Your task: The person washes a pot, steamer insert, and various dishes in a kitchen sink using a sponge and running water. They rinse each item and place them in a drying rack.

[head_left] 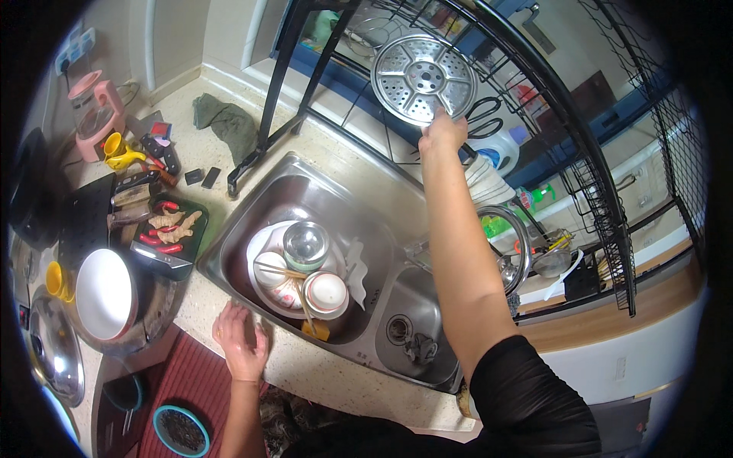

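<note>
My right hand [444, 136] reaches up past the sink and grips the lower rim of a round perforated steel steamer plate [425, 79]. The plate is at the black wire dish rack [550, 91]; whether the rack bears any of its weight, I cannot tell. My left hand [241, 342] rests on the speckled counter edge beside the sink, fingers apart and holding nothing. In the large basin of the steel sink [338, 194] lies a white plate [260, 240] with a steel bowl [306, 243], smaller white bowls [327, 292] and wooden chopsticks [279, 268] on it.
Left of the sink, a knife [160, 255] lies by a dark board with ginger [178, 228] and red chillies. A white bowl [106, 293] and a pink blender [94, 117] stand farther left. Black rack legs [275, 114] rise behind the sink. Scissors [485, 117] hang near my right hand.
</note>
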Demonstrator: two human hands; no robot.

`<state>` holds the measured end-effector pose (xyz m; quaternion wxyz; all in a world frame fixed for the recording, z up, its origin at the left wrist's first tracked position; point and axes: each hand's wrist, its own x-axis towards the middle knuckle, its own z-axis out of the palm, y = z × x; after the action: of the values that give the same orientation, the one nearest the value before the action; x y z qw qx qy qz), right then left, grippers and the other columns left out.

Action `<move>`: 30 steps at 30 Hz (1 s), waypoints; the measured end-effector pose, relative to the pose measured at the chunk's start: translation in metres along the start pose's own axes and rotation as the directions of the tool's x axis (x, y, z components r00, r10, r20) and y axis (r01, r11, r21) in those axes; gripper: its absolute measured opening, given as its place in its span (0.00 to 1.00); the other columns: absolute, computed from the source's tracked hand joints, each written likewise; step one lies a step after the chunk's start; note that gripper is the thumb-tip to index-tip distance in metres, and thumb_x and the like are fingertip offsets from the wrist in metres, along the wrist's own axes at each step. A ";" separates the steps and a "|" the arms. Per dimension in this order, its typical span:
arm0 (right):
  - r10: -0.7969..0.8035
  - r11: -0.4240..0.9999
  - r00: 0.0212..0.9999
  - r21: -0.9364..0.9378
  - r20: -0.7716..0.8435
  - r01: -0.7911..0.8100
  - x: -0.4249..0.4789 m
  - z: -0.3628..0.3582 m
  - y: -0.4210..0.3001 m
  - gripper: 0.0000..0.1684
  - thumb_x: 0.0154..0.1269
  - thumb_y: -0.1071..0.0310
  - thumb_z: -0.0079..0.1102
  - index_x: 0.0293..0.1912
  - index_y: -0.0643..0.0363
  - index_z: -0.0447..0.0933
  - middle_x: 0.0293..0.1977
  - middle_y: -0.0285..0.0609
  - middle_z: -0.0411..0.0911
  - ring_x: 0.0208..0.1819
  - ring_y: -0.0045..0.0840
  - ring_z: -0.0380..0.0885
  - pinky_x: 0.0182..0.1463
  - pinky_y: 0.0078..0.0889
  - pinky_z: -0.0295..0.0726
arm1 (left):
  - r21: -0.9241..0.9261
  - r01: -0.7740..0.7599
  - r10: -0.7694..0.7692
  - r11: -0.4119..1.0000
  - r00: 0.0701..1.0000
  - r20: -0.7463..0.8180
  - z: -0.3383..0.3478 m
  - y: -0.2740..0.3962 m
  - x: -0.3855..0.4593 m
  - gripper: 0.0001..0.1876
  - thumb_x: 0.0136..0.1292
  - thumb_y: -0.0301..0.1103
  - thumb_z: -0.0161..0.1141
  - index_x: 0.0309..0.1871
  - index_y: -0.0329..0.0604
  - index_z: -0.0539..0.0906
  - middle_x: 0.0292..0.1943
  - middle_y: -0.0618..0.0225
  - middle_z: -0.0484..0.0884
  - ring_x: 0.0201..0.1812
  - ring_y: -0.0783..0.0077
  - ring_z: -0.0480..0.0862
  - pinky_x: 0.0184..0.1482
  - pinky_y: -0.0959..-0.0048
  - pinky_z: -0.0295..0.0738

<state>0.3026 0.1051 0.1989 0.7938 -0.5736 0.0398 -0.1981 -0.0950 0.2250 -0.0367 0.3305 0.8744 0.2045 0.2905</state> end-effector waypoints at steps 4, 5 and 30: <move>-0.036 0.999 0.999 0.034 0.004 0.036 0.005 -0.005 0.013 0.21 0.63 0.82 0.46 0.55 0.61 0.63 0.49 0.44 0.73 0.45 0.28 0.75 0.46 0.30 0.76 | -0.016 0.011 -0.011 1.000 1.000 0.002 0.000 0.000 0.000 0.17 0.49 0.32 0.56 0.43 0.35 0.75 0.46 0.55 0.75 0.58 0.51 0.69 0.62 0.56 0.54; -0.047 0.998 0.999 0.041 0.006 0.046 0.007 -0.007 0.016 0.20 0.63 0.82 0.46 0.55 0.61 0.63 0.49 0.44 0.73 0.45 0.28 0.75 0.46 0.30 0.76 | -0.021 0.012 -0.012 1.000 1.000 0.005 0.000 0.000 0.000 0.17 0.49 0.31 0.57 0.43 0.35 0.75 0.46 0.55 0.75 0.58 0.51 0.70 0.61 0.56 0.54; 0.186 0.969 0.981 -0.158 -0.048 -0.191 -0.094 -0.159 -0.003 0.09 0.62 0.72 0.52 0.43 0.54 0.69 0.35 0.35 0.74 0.28 0.19 0.72 0.23 0.24 0.71 | 0.077 -0.041 0.037 0.996 0.998 0.058 0.009 -0.005 -0.007 0.25 0.56 0.41 0.53 0.54 0.35 0.72 0.56 0.51 0.71 0.61 0.52 0.66 0.63 0.57 0.50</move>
<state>0.1688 -0.0044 0.1326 0.7592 -0.6263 0.1231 -0.1273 -0.0955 0.2206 -0.0485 0.2962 0.8983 0.1890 0.2637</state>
